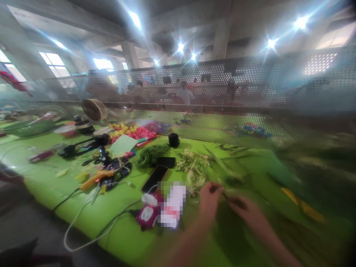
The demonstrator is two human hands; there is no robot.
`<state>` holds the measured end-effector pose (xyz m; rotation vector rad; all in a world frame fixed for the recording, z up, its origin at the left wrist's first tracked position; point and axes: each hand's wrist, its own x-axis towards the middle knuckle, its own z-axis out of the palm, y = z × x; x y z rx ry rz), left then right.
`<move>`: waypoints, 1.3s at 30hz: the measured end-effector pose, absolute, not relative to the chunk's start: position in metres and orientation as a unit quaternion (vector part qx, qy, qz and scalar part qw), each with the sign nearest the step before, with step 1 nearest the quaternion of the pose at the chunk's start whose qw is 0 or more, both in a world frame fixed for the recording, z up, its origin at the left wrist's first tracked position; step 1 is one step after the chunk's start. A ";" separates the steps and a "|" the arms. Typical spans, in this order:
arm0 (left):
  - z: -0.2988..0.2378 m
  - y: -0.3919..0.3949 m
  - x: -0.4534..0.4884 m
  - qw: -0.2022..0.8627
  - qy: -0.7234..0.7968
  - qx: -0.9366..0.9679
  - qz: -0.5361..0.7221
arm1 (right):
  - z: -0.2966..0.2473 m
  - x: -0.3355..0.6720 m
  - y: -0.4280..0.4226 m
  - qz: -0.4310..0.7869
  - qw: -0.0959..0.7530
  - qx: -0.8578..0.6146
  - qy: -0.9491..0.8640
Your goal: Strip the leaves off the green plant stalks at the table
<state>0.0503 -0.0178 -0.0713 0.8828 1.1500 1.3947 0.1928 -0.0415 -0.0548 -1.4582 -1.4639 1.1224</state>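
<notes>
My left hand (210,199) is closed in a pinch over the green tabletop (119,226). Close by on its right, my right hand (246,208) also pinches with fingertips together, slightly blurred. A thin dark strand seems to run between the two sets of fingertips, too small to name. Just beyond my left hand lies a heap of pale yellow-green artificial leaves or flowers (194,165). A pixelated phone-like object (172,207) is to the left of my left wrist, beside a purple power socket block (147,216).
Two dark phones (155,178) lie near a bundle of green yarn-like strands (151,154). Leftward are an orange-handled glue gun (96,180), a white cable (72,226), and pink and yellow pieces (144,132). A perforated metal divider (194,122) stands behind. Dark green material (319,174) fills the right side.
</notes>
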 end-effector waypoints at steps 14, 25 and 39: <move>-0.075 -0.016 0.049 0.573 0.456 0.351 0.583 | -0.074 0.208 -0.031 0.460 0.387 -0.571 -0.560; -0.070 -0.021 0.054 0.566 0.443 0.466 0.516 | -0.058 0.210 -0.036 0.369 0.349 -0.558 -0.657; -0.077 -0.027 0.058 0.484 0.468 0.658 0.338 | -0.040 0.207 -0.038 0.337 0.353 -0.639 -0.594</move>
